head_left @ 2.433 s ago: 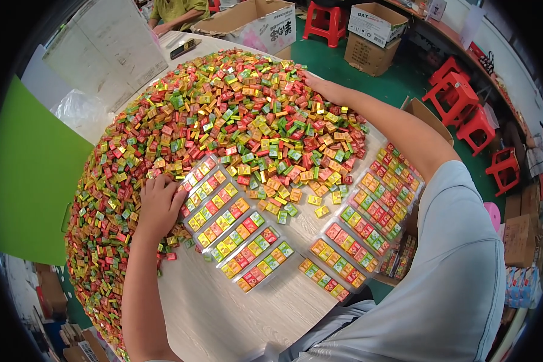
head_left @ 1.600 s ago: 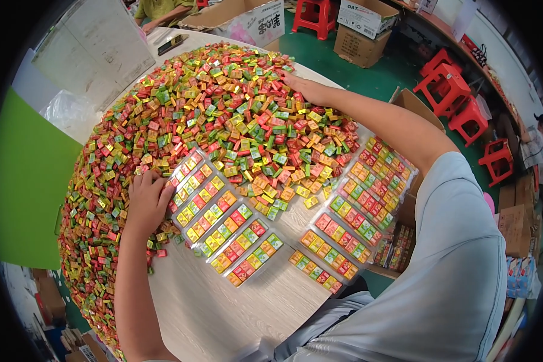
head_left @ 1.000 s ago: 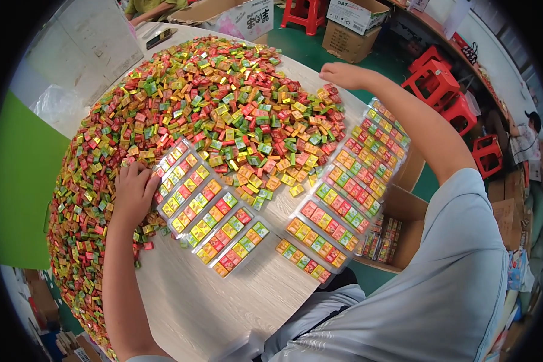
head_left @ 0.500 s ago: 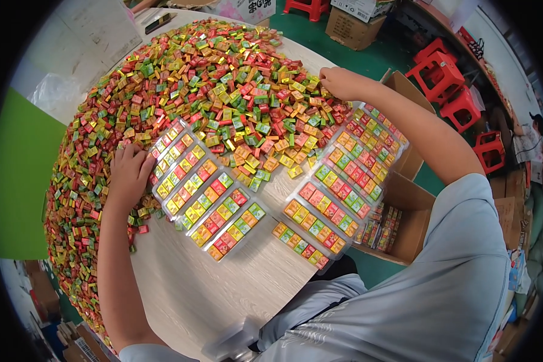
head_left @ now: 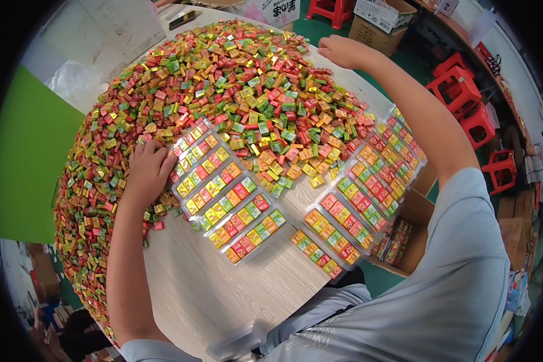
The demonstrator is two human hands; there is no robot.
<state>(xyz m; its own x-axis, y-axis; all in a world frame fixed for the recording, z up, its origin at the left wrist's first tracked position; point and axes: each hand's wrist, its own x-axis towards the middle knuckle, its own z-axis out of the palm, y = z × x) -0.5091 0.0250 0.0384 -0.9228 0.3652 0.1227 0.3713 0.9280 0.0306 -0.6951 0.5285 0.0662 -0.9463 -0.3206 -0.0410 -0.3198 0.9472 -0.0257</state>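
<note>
A large heap of small, brightly wrapped candy-like blocks (head_left: 235,84) covers the far and left parts of the table. Near its front lies a clear plastic tray (head_left: 241,193) with slanted rows of these blocks. My left hand (head_left: 148,169) rests at this tray's left edge, fingers bent but apart on the heap's border, thumb near the tray. To the right, several similar filled trays (head_left: 344,211) overlap. My right hand (head_left: 344,51) reaches past the heap to the table's far right edge. Its fingers are curled together; whatever they hold is hidden.
An open cardboard box (head_left: 419,229) with packed blocks stands below the table's right edge. Red stools (head_left: 458,90) and cartons (head_left: 377,30) stand on the green floor. A green panel (head_left: 30,157) borders the heap at left. Clear plastic containers (head_left: 238,341) lie at the near edge.
My right hand has moved farther away, from the heap's right side to the table's far edge. My left hand stays by the tray. The whole view has shifted slightly.
</note>
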